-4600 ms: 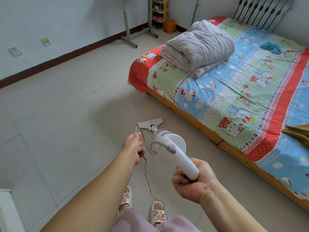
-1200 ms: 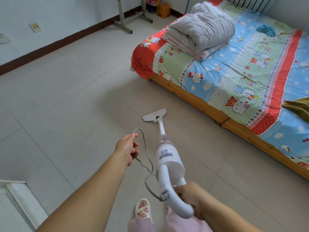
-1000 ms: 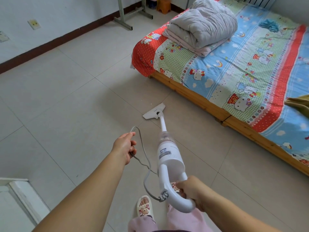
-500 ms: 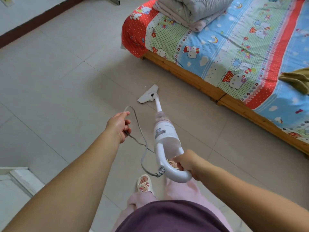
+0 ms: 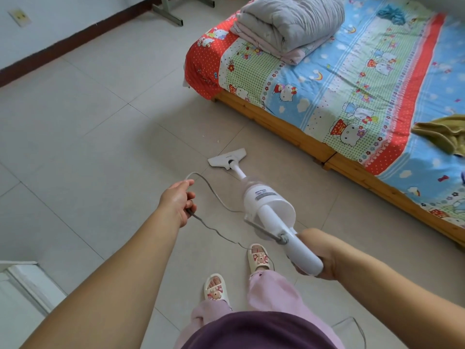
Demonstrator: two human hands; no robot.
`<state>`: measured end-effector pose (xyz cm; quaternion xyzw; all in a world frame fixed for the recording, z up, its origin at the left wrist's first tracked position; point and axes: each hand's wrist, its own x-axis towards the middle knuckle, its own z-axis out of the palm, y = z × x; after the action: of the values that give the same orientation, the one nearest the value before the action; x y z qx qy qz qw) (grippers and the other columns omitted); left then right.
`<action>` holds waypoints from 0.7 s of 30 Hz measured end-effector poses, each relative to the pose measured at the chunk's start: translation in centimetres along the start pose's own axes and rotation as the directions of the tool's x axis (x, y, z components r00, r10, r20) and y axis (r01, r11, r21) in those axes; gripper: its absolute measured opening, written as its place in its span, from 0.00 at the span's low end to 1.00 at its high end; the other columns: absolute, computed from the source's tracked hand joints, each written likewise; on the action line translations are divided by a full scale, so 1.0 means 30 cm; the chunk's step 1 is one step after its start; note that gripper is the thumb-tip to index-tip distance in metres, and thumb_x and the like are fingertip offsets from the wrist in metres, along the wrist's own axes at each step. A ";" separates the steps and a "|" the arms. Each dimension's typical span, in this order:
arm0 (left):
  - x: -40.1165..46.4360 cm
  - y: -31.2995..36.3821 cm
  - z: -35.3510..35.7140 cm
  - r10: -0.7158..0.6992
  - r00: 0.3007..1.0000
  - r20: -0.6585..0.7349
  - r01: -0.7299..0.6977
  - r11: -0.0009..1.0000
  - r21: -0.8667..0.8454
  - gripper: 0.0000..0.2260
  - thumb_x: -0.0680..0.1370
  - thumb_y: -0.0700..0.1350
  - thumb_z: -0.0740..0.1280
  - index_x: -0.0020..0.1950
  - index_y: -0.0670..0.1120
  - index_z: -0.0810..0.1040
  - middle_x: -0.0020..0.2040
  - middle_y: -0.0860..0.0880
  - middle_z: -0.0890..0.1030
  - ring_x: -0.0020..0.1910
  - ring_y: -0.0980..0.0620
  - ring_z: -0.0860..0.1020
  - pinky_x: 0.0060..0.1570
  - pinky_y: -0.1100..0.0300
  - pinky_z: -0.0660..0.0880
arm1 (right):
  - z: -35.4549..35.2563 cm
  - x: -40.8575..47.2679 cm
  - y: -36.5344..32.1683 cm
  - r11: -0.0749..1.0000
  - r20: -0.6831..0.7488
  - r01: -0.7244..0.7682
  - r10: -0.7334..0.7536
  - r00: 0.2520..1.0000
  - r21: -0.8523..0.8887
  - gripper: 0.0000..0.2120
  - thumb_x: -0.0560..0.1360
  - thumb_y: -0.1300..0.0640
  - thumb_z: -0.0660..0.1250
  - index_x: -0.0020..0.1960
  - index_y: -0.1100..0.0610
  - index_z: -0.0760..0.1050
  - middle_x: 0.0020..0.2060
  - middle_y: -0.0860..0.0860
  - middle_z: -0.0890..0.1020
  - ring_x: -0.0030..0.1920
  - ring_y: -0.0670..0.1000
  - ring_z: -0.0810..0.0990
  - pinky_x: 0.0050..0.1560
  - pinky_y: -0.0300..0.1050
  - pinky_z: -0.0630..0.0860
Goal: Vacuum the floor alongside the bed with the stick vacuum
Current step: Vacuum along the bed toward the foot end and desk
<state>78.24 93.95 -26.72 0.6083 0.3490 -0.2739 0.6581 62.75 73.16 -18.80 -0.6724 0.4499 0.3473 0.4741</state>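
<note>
Since half a second before, the view had lifted and the vacuum had tipped lower, its handle dropping toward the person while the floor head slid a touch further from the feet, still short of the bed.

Nearest, the right hand [image 5: 317, 253] was clenched round the curved end of the white plastic stick vacuum [image 5: 268, 206], fingers wrapped under the handle, a full grip with no gap showing. Just ahead of it the grey power cord [image 5: 217, 197] left the handle, ran down past the cream slippers with bear faces [image 5: 259, 258] and looped up to the left hand [image 5: 177, 201]. That left grip was a loose pinch: thumb and curled fingers held the cord, one loop arching above the fingertips, another strand trailing out beneath the palm.

Further on, the vacuum's round body sloped down its short tube to the flat white floor head [image 5: 227, 158], which sat on the pale tiled floor [image 5: 100, 147], near the wooden frame of the bed [image 5: 276, 122] but apart from it. Beyond lay the cartoon-print bedsheet in blue, green and red [image 5: 352, 79], with a folded grey quilt [image 5: 292, 21] at its far corner.
</note>
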 end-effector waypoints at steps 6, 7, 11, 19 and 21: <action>-0.011 -0.005 0.010 0.004 1.000 0.004 -0.004 1.000 0.001 0.09 0.82 0.44 0.56 0.56 0.48 0.75 0.33 0.49 0.68 0.13 0.58 0.58 0.26 0.65 0.63 | 0.066 0.051 0.017 0.968 -0.014 0.005 -0.009 1.000 -0.250 0.12 0.75 0.61 0.62 0.32 0.58 0.70 0.27 0.51 0.72 0.26 0.49 0.67 0.27 0.37 0.61; -0.015 -0.004 0.011 0.005 1.000 0.002 -0.005 1.000 0.002 0.09 0.82 0.44 0.56 0.56 0.48 0.75 0.33 0.49 0.68 0.13 0.58 0.58 0.27 0.64 0.63 | 0.073 0.064 0.022 0.963 -0.019 0.002 -0.007 1.000 -0.268 0.14 0.76 0.61 0.61 0.31 0.58 0.69 0.27 0.51 0.72 0.26 0.49 0.66 0.27 0.38 0.61; -0.024 0.004 0.006 0.011 1.000 -0.009 -0.011 1.000 0.000 0.08 0.82 0.44 0.56 0.55 0.48 0.75 0.33 0.49 0.68 0.14 0.58 0.58 0.27 0.65 0.63 | 0.050 0.084 0.043 0.960 -0.050 0.007 -0.021 0.999 -0.279 0.14 0.76 0.62 0.61 0.31 0.58 0.70 0.25 0.51 0.72 0.24 0.48 0.67 0.26 0.36 0.62; 0.003 -0.020 0.005 -0.008 1.000 -0.025 0.008 1.000 0.011 0.12 0.82 0.44 0.56 0.61 0.47 0.75 0.33 0.49 0.68 0.13 0.58 0.58 0.23 0.66 0.63 | 0.012 0.107 0.081 0.952 -0.041 0.000 -0.013 0.999 -0.307 0.11 0.75 0.63 0.61 0.34 0.59 0.71 0.27 0.53 0.74 0.27 0.51 0.70 0.33 0.41 0.67; 0.001 -0.028 0.021 -0.015 1.000 -0.021 0.015 1.000 0.017 0.12 0.82 0.44 0.55 0.62 0.46 0.75 0.33 0.49 0.67 0.13 0.58 0.58 0.24 0.66 0.62 | 0.029 0.121 0.071 0.954 -0.042 0.011 -0.025 0.999 -0.299 0.12 0.75 0.64 0.59 0.33 0.59 0.71 0.27 0.53 0.74 0.26 0.50 0.70 0.32 0.40 0.67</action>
<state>77.68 93.25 -27.26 0.6141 0.3582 -0.2752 0.6472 62.02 72.68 -23.01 -0.7482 0.3969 0.3916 0.3596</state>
